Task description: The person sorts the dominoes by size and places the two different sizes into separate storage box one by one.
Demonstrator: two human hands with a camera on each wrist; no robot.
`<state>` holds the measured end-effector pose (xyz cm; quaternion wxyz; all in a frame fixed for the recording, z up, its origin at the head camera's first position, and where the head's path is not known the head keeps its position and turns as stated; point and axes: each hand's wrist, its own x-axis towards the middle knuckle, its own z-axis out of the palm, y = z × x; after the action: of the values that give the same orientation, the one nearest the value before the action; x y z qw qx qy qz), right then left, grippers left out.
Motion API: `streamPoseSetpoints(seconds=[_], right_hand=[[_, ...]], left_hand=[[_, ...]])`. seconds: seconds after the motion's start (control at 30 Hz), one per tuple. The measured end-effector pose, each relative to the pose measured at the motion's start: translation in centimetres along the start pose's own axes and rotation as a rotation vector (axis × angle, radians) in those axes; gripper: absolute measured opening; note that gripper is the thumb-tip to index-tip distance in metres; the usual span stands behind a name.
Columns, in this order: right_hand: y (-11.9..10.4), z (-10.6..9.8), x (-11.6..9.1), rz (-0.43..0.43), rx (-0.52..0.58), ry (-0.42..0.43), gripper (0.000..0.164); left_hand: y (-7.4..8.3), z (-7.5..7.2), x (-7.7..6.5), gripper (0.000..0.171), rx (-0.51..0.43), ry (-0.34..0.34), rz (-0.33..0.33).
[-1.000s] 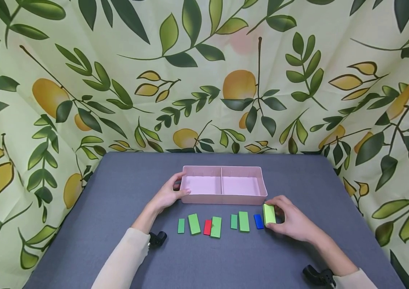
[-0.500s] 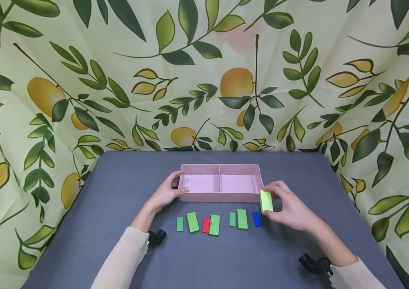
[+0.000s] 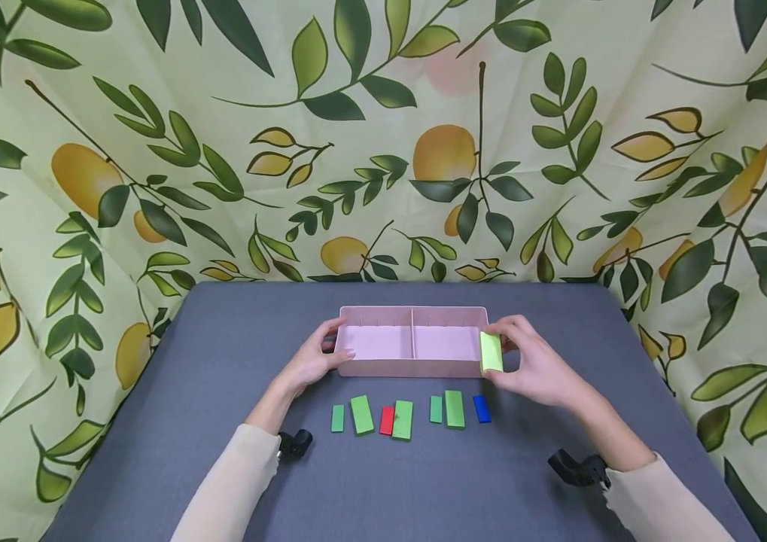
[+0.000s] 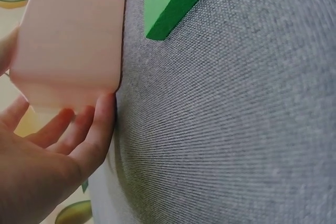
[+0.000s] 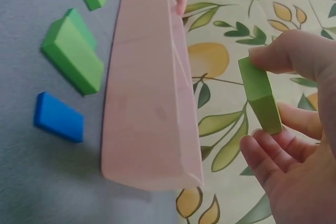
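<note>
Leaf-and-fruit printed cloth backdrop [image 3: 444, 154] behind; blue-grey cloth-covered table [image 3: 383, 482] below. Left hand [image 3: 311, 357] grips the left end of a long pink plastic two-compartment box [image 3: 383, 368], seemingly steadying it. Right hand [image 3: 539, 365], well apart, pinches a light-green rectangular block [image 3: 491, 351], held off the table by the box's right end. Rectangular green blocks [image 3: 454, 409], a flat red block [image 3: 387, 420] and a flat blue block [image 3: 482, 409] lie along the near side. Judged step: placing. Next move likely calls for clearing the rim, then lowering into the right compartment [image 3: 447, 342].

Both sleeves [image 3: 223, 485] are long, plain and cream-coloured. At the sleeves' cuffs [image 3: 264, 446] sit black wrist cameras [image 3: 298, 446] (chunky things with rounded outlines), one apiece.
</note>
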<state>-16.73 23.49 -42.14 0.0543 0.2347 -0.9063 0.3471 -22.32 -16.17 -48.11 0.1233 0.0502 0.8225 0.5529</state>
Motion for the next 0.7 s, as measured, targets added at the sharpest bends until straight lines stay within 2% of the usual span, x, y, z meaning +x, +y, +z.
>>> streamPoseSetpoints(seconds=[0.27,0.57,0.7], right_hand=[[-0.5,0.1,2.2,0.028,0.02,-0.018,0.06],[-0.9,0.7,4.4,0.016,0.07,-0.019,0.061],[-0.9,1.4,5.2,0.014,0.094,-0.034,0.061]], left_hand=[[-0.1,-0.3,0.2,0.076,0.015,-0.018,0.028],[-0.3,0.1,0.8,0.08,0.011,0.022,0.05],[-0.2,0.2,0.8,0.084,0.017,0.019,0.037]])
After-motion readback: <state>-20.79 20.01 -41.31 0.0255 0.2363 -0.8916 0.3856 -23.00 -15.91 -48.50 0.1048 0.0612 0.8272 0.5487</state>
